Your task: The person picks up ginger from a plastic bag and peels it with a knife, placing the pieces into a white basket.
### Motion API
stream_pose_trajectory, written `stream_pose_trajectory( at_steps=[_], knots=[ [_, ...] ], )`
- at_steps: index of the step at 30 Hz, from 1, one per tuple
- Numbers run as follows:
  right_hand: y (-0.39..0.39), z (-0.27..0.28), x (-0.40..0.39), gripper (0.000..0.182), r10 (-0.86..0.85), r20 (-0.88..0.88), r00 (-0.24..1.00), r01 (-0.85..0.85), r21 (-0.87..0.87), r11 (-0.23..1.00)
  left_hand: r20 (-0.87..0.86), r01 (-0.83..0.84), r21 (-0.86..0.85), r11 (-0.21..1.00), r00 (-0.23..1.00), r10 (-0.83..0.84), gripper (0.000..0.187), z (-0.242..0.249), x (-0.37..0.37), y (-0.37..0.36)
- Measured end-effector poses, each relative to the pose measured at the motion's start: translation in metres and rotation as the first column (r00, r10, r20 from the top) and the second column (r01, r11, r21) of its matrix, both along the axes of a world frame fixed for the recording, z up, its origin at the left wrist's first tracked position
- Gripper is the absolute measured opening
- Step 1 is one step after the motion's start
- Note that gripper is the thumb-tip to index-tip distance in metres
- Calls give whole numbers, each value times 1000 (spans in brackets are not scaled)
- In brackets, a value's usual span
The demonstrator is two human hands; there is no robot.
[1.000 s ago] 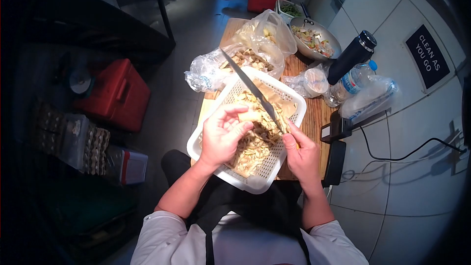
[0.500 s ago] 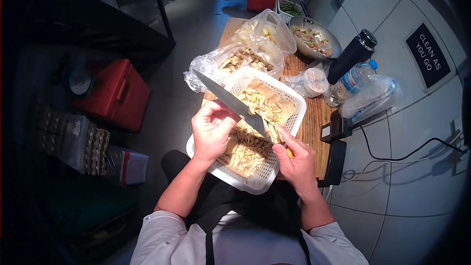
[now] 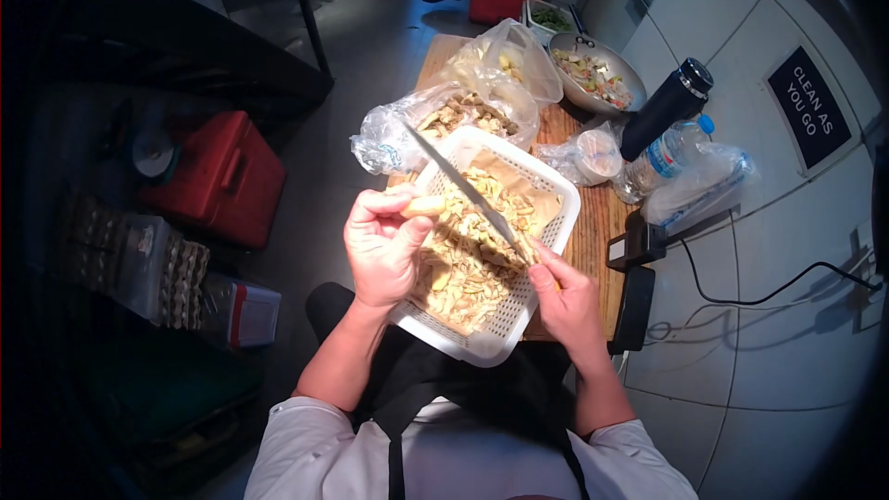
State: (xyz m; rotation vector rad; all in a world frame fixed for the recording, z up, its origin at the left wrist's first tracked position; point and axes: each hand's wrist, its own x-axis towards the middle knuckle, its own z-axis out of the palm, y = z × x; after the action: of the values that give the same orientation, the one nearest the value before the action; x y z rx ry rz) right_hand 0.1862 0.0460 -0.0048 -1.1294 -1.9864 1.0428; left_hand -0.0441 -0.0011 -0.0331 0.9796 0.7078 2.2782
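Over the perforated plastic basket (image 3: pixel 546 187), right hand (image 3: pixel 567 299) grips a slim steel knife (image 3: pixel 460 184).

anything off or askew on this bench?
The white basket hangs past the wooden board's near edge, over the lap. The right hand holds the knife with its blade angled over the peelings. The left hand grips a pale piece. Nothing spilled.

Take the perforated basket (image 3: pixel 542 187) on the wooden board (image 3: pixel 593 222) as your landmark. In it lie peelings (image 3: pixel 468 264). Your left hand (image 3: pixel 380 245) is at its left rim, your right hand (image 3: pixel 565 301) at its near right corner, the knife (image 3: pixel 458 183) slanting above it. Behind it sit plastic bags (image 3: pixel 463 106); farther back, a pan (image 3: pixel 593 74). To its right stand a flask (image 3: pixel 667 106) and a bottle (image 3: pixel 662 157).
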Motion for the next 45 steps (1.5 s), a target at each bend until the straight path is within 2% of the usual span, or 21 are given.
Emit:
stream_pose_trajectory(
  at_steps=[2,6,9,10,12,16,21,25,26,28,30,32,33,35,36,37,40,45],
  knots=[
    [4,-4,3,38,-20,-59,998,17,-50,999,-24,22,-87,996,999,-25,30,4,-8,-4],
    [3,7,3,39,18,-70,997,-21,-44,999,99,157,-86,984,984,-149,40,1,-8,4],
    [1,9,1,42,105,-43,994,-100,107,989,225,287,-34,957,936,-272,43,2,-7,9],
    [0,9,0,43,127,-25,992,-122,139,983,232,276,-128,953,942,-241,45,6,-6,5],
    [-2,7,0,44,168,11,986,-166,204,965,296,286,-171,943,928,-228,44,16,-5,5],
    [-5,5,-2,47,166,20,986,-167,229,959,374,314,-123,942,893,-249,42,-1,-12,9],
    [-4,0,-1,46,140,43,989,-146,275,950,389,355,-135,925,877,-280,40,11,-9,6],
    [-4,3,-1,45,134,47,990,-141,252,957,476,409,-113,906,822,-312,41,10,-11,5],
    [-4,2,-1,44,131,23,991,-133,255,958,366,460,-21,888,830,-421,40,-11,-20,11],
    [-4,-2,-3,43,137,-33,990,-124,267,956,443,385,-198,901,856,-268,39,-5,-13,7],
    [-3,2,-4,43,123,-25,992,-115,220,969,449,366,-301,880,869,-208,33,5,-10,3],
    [-1,0,-5,43,97,-32,995,-89,201,976,337,360,-300,883,906,-255,37,-15,-18,-2],
    [0,0,-5,42,80,-19,997,-77,115,990,362,351,-311,883,903,-232,33,-13,-19,-6],
    [3,-1,-6,40,62,-21,998,-59,100,993,390,349,-297,889,894,-221,25,-1,-17,-17],
    [5,-1,-8,40,50,-16,999,-48,89,995,387,330,-281,901,898,-208,30,-5,-18,-20],
    [7,0,-11,39,75,-65,995,-62,176,982,397,326,-266,907,895,-205,29,-7,-20,-22],
    [11,-6,-11,40,48,-55,997,-43,94,995,434,298,-278,913,887,-157,28,-13,-24,-28],
    [10,-6,-13,41,51,-56,997,-42,140,989,469,303,-291,908,872,-140,25,-14,-24,-29]
  ],
)
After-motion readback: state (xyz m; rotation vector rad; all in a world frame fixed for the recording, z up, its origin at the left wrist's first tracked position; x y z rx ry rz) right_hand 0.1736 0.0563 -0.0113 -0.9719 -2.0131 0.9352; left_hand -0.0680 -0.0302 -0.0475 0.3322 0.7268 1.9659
